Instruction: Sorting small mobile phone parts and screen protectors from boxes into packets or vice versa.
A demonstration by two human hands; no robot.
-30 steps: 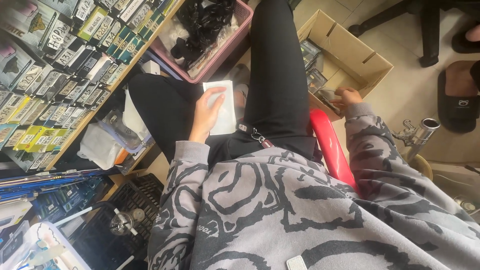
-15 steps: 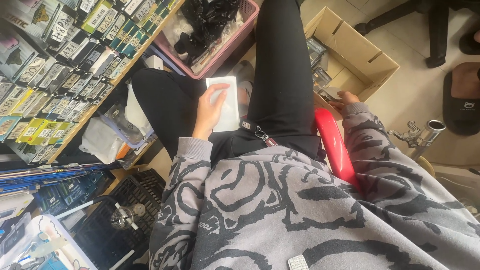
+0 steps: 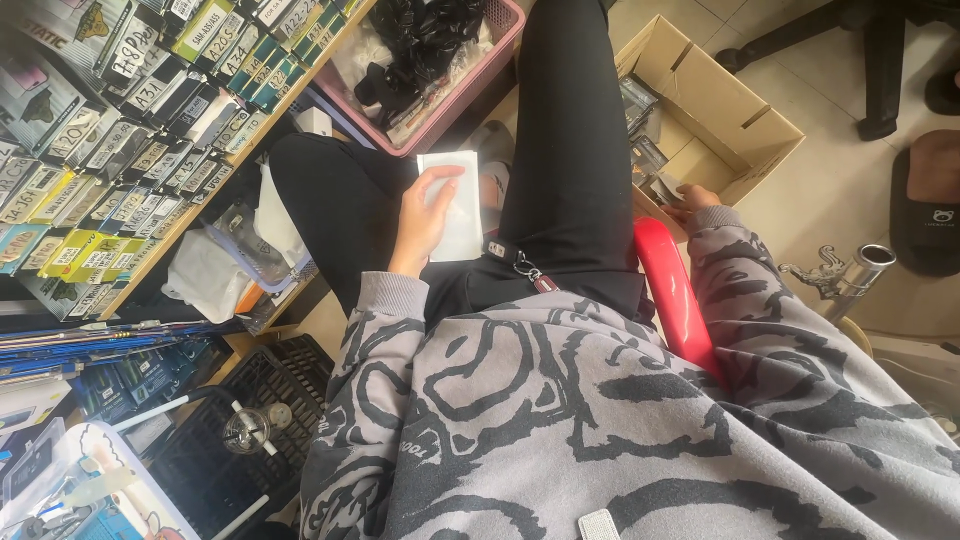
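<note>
I look down at my lap, in black trousers and a grey patterned sweatshirt. My left hand (image 3: 424,218) holds a flat white packet (image 3: 456,212) against my left thigh, thumb on top. My right hand (image 3: 690,200) reaches down past the red seat edge (image 3: 674,298) into an open cardboard box (image 3: 722,108) on the floor, its fingers touching small dark packets (image 3: 644,140) inside. Whether it grips one I cannot tell.
A shelf of small labelled boxes (image 3: 150,110) runs along the left. A pink basket (image 3: 440,70) with black items stands ahead. A black crate (image 3: 250,420) and plastic tubs sit at lower left. A metal fitting (image 3: 850,272) and a dark slipper (image 3: 925,200) lie at right.
The view has shifted slightly. My left hand keeps the white packet on my thigh. My right hand stays at the cardboard box.
</note>
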